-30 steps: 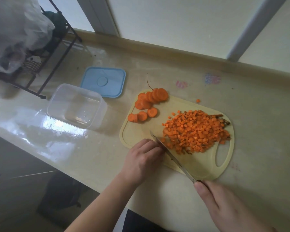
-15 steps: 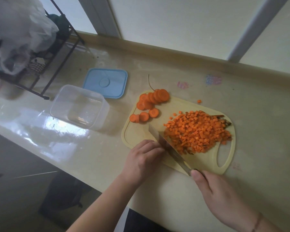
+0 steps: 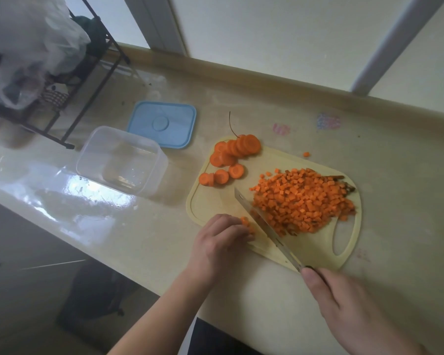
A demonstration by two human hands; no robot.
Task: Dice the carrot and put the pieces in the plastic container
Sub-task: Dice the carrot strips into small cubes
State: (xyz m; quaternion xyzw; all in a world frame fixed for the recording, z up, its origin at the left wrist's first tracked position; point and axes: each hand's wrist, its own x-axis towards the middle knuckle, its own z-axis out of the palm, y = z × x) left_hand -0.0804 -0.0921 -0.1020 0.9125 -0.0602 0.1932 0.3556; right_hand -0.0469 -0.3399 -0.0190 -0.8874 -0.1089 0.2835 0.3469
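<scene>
Fingers of the left hand (image 3: 219,242) curl onto carrot pieces (image 3: 248,224) at lower centre while the right hand (image 3: 349,301) grips the knife (image 3: 264,224) beside the diced carrot pile (image 3: 303,201).

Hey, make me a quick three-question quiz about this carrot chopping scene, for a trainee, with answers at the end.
1. True or false: the plastic container already holds diced carrot.
2. Which hand grips the knife?
3. The blue lid lies: A) on the container, B) on the counter beyond the container, C) on the cutting board.

Key: 1. False; the diced pile is on the board. 2. The right hand; the left hand holds carrot pieces by the blade. 3. B.
</scene>
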